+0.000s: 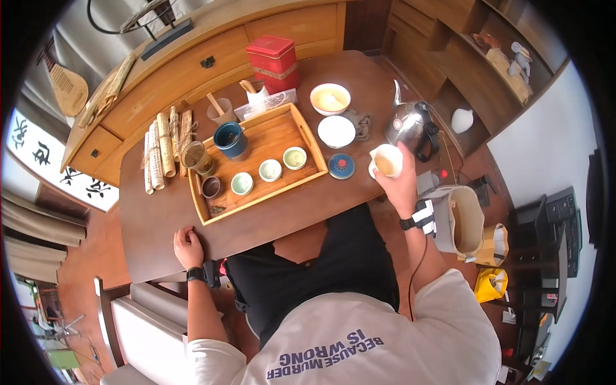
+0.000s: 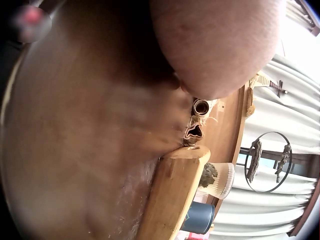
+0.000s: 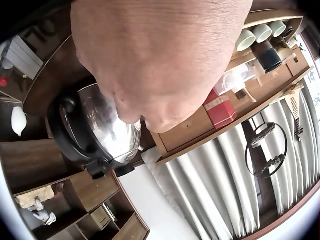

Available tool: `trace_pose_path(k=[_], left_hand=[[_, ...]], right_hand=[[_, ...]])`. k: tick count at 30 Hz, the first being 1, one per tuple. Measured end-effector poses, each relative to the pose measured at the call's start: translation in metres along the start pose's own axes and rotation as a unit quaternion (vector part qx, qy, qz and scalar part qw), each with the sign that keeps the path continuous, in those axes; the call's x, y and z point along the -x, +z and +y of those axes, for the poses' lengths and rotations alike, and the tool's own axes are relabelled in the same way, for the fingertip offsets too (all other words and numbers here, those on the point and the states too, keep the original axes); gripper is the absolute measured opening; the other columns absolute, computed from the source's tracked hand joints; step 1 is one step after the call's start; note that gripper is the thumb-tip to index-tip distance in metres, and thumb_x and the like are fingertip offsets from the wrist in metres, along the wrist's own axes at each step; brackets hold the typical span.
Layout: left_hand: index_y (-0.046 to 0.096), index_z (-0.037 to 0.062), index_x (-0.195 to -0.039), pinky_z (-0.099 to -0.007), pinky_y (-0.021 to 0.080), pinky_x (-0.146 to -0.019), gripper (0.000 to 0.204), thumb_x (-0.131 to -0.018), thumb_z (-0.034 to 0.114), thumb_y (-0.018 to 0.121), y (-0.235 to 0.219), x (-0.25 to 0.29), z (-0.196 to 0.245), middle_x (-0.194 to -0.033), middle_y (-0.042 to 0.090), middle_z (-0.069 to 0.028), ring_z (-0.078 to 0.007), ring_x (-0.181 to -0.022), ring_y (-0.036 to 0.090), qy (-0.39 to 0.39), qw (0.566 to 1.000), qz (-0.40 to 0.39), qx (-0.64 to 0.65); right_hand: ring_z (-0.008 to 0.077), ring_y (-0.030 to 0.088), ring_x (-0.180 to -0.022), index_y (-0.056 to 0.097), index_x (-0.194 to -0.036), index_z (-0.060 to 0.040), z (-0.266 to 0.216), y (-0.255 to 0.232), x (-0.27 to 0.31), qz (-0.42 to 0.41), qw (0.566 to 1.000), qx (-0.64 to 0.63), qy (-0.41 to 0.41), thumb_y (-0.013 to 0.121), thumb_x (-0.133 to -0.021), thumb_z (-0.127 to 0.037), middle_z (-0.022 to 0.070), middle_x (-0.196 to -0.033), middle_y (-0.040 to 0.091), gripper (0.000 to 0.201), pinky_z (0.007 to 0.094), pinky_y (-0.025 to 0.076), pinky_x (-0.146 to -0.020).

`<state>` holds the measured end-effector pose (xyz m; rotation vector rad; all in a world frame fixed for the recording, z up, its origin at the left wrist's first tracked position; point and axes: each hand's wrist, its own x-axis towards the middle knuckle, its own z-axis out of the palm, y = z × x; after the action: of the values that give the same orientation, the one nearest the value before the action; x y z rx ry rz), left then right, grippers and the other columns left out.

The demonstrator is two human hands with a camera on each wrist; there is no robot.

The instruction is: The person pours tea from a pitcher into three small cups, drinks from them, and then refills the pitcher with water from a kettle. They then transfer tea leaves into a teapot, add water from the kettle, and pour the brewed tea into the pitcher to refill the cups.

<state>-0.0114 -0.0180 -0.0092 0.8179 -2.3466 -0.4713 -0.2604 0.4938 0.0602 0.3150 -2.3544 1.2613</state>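
On the right side of the table, my right hand (image 1: pixel 404 187) grips a white spouted pitcher (image 1: pixel 393 154) with amber tea inside. In the right wrist view the back of the hand (image 3: pixel 160 60) hides the pitcher. My left hand (image 1: pixel 188 249) rests at the table's front edge, fingers loosely curled and holding nothing. Between the hands lies a bamboo tray (image 1: pixel 269 196) with three pale green cups (image 1: pixel 270 170) in a row, each with some liquid. Behind the cups stands a dark blue vessel (image 1: pixel 230 142). A small dark brown cup (image 1: pixel 211 187) sits at the tray's left end.
Close behind the pitcher stands a steel kettle (image 1: pixel 405 123). A blue round lid (image 1: pixel 341 166), a white dish (image 1: pixel 336 131) and a bowl (image 1: pixel 330 99) lie right of the tray. Rolled scrolls (image 1: pixel 156 154) lie left of it, and a red tin (image 1: pixel 273 61) stands behind.
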Motion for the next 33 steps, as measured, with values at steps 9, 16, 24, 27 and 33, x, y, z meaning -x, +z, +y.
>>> trace_pose_path(k=[9, 16, 24, 27, 33], left_hand=[[0.074, 0.0042, -0.096, -0.0427, 0.054, -0.078, 0.012, -0.091, 0.007, 0.064, -0.001, -0.001, 0.004, -0.089, 0.068, -0.0125, -0.0307, -0.081, 0.066, -0.003, 1.0, -0.012, -0.029], [0.073, 0.004, -0.096, -0.0414, 0.054, -0.075, 0.01, -0.091, 0.008, 0.065, 0.003, 0.0, -0.003, -0.089, 0.069, -0.0126, -0.0287, -0.078, 0.066, 0.012, 0.999, -0.004, -0.04], [0.072, 0.0044, -0.095, -0.0423, 0.054, -0.075, 0.009, -0.09, 0.007, 0.064, -0.001, -0.001, 0.008, -0.084, 0.066, -0.0125, -0.0294, -0.077, 0.065, -0.025, 0.999, -0.013, -0.039], [0.072, 0.0044, -0.094, -0.0419, 0.054, -0.075, 0.009, -0.09, 0.007, 0.064, 0.0, -0.001, 0.01, -0.084, 0.066, -0.0125, -0.0296, -0.076, 0.064, -0.027, 0.999, -0.012, -0.034], [0.072, 0.0053, -0.095, -0.041, 0.054, -0.075, 0.009, -0.09, 0.006, 0.065, 0.0, -0.001, 0.008, -0.085, 0.067, -0.012, -0.0297, -0.078, 0.065, -0.02, 1.0, -0.005, -0.023]], right_hand=[[0.034, 0.062, -0.125, 0.043, -0.151, 0.0036, 0.02, 0.018, -0.001, 0.022, 0.999, -0.04, 0.014, 0.092, -0.073, -0.012, 0.0217, -0.138, 0.06, 0.094, 0.0415, 0.051, -0.106], [0.0259, 0.066, -0.123, 0.04, -0.153, 0.0037, 0.047, 0.034, 0.011, 0.017, 0.987, -0.15, 0.048, 0.093, -0.075, -0.008, 0.0195, -0.134, 0.066, 0.095, 0.0382, 0.053, -0.104], [0.0249, 0.07, -0.114, 0.053, -0.14, 0.003, 0.049, 0.033, 0.014, -0.011, 0.991, -0.117, 0.068, 0.091, -0.078, -0.01, 0.0161, -0.126, 0.07, 0.074, 0.038, 0.054, -0.1], [0.0255, 0.07, -0.114, 0.053, -0.139, 0.0031, 0.049, 0.034, 0.013, -0.006, 0.992, -0.106, 0.074, 0.091, -0.079, -0.01, 0.0163, -0.126, 0.07, 0.072, 0.0382, 0.053, -0.1], [0.0255, 0.069, -0.115, 0.054, -0.137, 0.0032, 0.049, 0.033, 0.012, -0.011, 0.991, -0.102, 0.08, 0.09, -0.08, -0.01, 0.016, -0.126, 0.069, 0.069, 0.0378, 0.053, -0.101]])
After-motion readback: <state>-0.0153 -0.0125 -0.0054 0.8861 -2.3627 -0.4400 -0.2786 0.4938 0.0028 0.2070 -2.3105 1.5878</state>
